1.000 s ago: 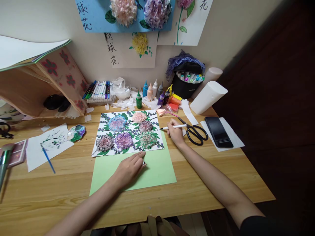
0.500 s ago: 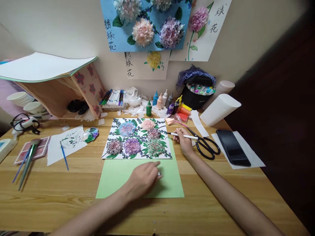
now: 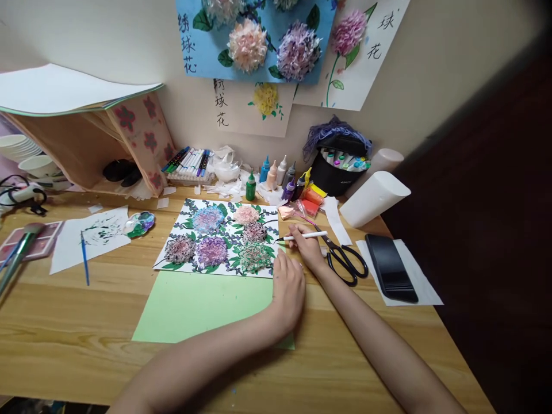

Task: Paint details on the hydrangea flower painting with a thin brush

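Note:
The white sheet [image 3: 161, 263] bears several fluffy flowers in blue, pink, purple, dark red and green, with painted leaves and stems. It lies partly over a light green sheet [image 3: 207, 305]. My right hand [image 3: 305, 244] holds a white brush-like pen [image 3: 311, 234], its dark tip at the white sheet's right edge. My left hand [image 3: 288, 284] lies at that sheet's lower right corner, fingers stretched out and pointing forward, with nothing visible in it. Black-handled scissors [image 3: 347, 260] lie just right of my right hand.
Behind the sheets stand paint bottles [image 3: 250, 187], markers [image 3: 192, 163] and a black marker bag [image 3: 336, 172]. At the right are a white roll-shaped container [image 3: 375, 198] and a phone [image 3: 391, 267]. A blue brush [image 3: 85, 259] and a paint palette [image 3: 140, 223] lie left.
My left hand has moved forward and right from over the green sheet to the white sheet's corner. The view has shifted a little; my right hand still holds the pen.

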`<control>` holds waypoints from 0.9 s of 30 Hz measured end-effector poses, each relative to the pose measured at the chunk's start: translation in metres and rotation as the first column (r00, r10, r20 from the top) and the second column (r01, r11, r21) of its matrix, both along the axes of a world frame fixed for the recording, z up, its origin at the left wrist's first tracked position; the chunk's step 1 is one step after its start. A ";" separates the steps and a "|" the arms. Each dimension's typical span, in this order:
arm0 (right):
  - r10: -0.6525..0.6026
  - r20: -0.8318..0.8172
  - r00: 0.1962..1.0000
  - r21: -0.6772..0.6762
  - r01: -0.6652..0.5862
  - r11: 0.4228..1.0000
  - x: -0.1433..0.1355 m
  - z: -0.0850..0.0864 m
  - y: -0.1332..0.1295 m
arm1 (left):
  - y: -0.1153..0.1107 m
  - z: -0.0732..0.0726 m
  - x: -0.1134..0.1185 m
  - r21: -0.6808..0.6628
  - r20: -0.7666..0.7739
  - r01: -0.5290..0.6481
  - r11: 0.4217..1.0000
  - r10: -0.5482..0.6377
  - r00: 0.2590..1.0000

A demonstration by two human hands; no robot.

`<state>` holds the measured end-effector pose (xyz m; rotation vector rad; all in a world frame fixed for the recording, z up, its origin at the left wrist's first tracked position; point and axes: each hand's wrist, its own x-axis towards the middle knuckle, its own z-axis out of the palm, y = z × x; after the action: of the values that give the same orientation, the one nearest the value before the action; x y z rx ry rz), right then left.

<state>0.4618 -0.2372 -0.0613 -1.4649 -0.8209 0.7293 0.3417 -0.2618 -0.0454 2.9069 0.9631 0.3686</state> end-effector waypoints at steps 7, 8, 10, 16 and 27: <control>0.044 0.066 0.997 -0.067 -0.040 0.997 -0.003 -0.002 -0.002 | -0.001 -0.005 0.000 0.030 -0.014 0.042 0.999 -0.042 0.999; 0.031 0.070 0.997 -0.070 -0.026 0.997 -0.003 -0.002 -0.001 | -0.001 -0.005 0.000 0.017 -0.003 0.050 0.999 -0.050 0.999; -0.024 0.079 0.997 -0.055 0.029 0.998 -0.003 -0.004 -0.001 | 0.001 -0.005 -0.001 -0.005 0.018 0.056 0.998 -0.056 0.998; 0.046 0.076 0.996 -0.091 -0.039 0.995 -0.002 -0.004 -0.002 | 0.006 -0.001 0.000 0.019 -0.001 0.055 0.998 -0.055 0.998; -0.023 0.117 0.993 -0.075 0.032 0.997 -0.004 0.003 -0.003 | 0.008 0.000 0.000 -0.001 0.037 0.083 0.997 -0.082 0.996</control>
<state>0.4574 -0.2398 -0.0588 -1.5965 -0.8677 0.6662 0.3420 -0.2533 -0.0458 2.9157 0.8348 0.4144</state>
